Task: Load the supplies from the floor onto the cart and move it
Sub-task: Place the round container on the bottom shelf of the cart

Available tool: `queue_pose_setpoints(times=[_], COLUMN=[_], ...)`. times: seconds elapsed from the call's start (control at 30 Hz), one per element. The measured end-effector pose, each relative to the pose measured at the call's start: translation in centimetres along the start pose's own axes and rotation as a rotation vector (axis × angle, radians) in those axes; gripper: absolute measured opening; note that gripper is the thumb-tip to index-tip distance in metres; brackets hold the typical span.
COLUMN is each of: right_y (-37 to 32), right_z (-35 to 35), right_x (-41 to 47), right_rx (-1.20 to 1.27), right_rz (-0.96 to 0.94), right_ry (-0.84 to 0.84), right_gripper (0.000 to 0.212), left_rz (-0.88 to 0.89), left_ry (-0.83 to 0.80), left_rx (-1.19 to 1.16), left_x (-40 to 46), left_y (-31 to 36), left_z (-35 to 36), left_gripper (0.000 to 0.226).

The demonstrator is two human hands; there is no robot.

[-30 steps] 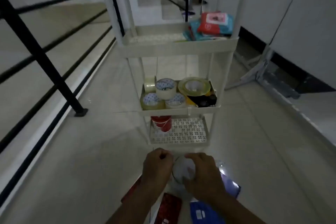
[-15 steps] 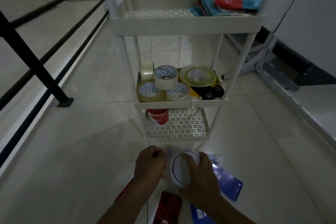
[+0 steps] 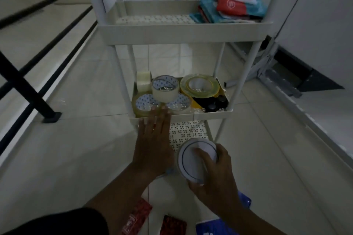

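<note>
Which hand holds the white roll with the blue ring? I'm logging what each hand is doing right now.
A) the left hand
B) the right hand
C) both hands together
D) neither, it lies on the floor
B: the right hand grips the white roll alone, while the left hand reaches open toward the cart's middle shelf.

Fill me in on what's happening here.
A person is loading supplies onto a white three-tier cart. The right hand holds a white roll of tape just in front of the bottom shelf, while the left hand reaches flat toward the middle shelf, which is packed with tape rolls. Packets lie on the top shelf. Red packets and a blue one lie on the floor.
</note>
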State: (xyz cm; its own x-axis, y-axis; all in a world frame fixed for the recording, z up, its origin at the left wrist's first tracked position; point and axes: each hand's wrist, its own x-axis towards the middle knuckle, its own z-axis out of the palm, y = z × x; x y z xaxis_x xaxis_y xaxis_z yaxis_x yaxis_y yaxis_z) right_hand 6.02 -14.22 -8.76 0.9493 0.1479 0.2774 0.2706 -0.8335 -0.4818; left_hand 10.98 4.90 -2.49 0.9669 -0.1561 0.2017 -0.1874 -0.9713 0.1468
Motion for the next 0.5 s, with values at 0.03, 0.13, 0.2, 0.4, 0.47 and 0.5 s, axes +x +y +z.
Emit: queue_pose_setpoints(times=[0.03,0.13,0.2,0.4,0.47,0.5], right_y=[0.4,1.8,2.9,5.7,5.8,5.6], right_z=[0.2,1.5,2.7,7.3,8.3,8.7], right_x=[0.7,2.9,4.1,7.5,8.6,9.1], right_rx=[-0.019,-0.074,-0.073,-0.05,-0.062,-0.064], right_rz=[-0.022,-0.096,-0.14,-0.213,-0.147,-0.115], right_ry=[0.025,0.064,0.094,0.216,0.217,0.22], right_gripper=[0.088,0.087,0.086,0.071,0.077,0.081], left_rz=[-0.021,-0.028,-0.001,-0.001,-0.001,0.003], left_ry=[-0.02,-0.001,0.038,0.12,0.16,0.19], left_rx=[0.005,0.041,0.035,0.026,0.044,0.047], left_x=[0.3,0.6,0.6,0.7,0.9,0.9], left_y=[-0.1,-0.2,-0.4,-0.6,-0.6,-0.7], left_z=[0.3,1.4,2.0,3.9,4.5,4.8], left_gripper=[0.093,0.097,0.099,0.107,0.106,0.104])
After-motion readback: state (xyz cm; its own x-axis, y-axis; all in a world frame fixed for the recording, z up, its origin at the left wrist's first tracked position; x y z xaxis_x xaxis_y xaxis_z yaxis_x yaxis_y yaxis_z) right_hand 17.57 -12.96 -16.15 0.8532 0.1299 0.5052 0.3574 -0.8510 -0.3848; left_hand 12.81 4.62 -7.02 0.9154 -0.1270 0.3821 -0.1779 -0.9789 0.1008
